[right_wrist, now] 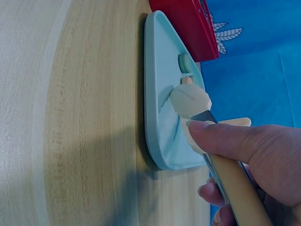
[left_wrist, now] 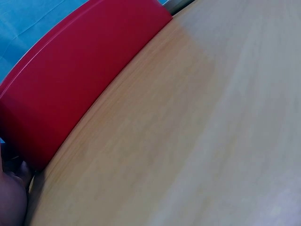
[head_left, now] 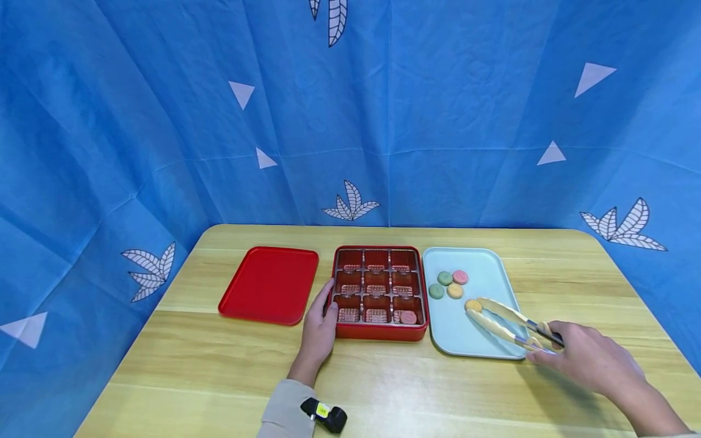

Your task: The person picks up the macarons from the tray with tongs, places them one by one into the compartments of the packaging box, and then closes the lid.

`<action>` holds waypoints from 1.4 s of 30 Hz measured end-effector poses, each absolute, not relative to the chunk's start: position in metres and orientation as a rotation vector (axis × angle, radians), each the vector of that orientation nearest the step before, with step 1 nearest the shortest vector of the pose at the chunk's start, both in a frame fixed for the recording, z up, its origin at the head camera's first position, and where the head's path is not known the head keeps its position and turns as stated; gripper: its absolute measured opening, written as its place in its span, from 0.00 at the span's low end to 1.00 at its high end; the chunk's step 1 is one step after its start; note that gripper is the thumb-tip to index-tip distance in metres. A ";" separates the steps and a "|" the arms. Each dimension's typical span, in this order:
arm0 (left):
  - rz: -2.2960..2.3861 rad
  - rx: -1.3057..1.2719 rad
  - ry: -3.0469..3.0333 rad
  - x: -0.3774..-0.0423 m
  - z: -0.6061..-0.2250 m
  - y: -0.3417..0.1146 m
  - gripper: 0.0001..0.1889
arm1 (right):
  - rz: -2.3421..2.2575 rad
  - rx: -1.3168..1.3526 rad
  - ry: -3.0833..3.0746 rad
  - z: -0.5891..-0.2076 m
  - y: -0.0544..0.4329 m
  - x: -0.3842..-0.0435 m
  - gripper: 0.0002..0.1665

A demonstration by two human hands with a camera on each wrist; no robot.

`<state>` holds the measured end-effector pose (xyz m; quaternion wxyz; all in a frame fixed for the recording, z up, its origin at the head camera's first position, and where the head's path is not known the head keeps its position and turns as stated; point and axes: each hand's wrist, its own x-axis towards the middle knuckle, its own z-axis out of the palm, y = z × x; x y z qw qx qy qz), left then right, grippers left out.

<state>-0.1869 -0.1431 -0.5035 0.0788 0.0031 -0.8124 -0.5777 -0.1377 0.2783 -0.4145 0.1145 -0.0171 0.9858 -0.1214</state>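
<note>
My right hand (head_left: 591,359) grips a pair of tongs (head_left: 495,328) with cream scalloped tips and metal arms. Between the tips, low over the pale blue tray (head_left: 454,344), is a yellow macaron (head_left: 473,306). Another yellow macaron (head_left: 455,291), a pink macaron (head_left: 460,277) and two green macarons (head_left: 436,291) lie grouped farther back on that tray. My left hand (head_left: 319,331) rests against the left side of a red box (head_left: 378,331), fingers along its wall and thumb at the rim. A pink macaron (head_left: 408,317) sits in the box's front right compartment.
To the left of the box lies a flat red lid (head_left: 271,285) on the wooden table (head_left: 208,365). The box's right side stands close to the tray. A blue patterned curtain (head_left: 438,109) hangs behind the table and along its left.
</note>
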 end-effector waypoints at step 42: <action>-1.738 0.047 -2.447 -0.188 -0.505 -0.144 0.25 | -0.450 -0.138 3.002 -0.400 0.254 -0.127 0.26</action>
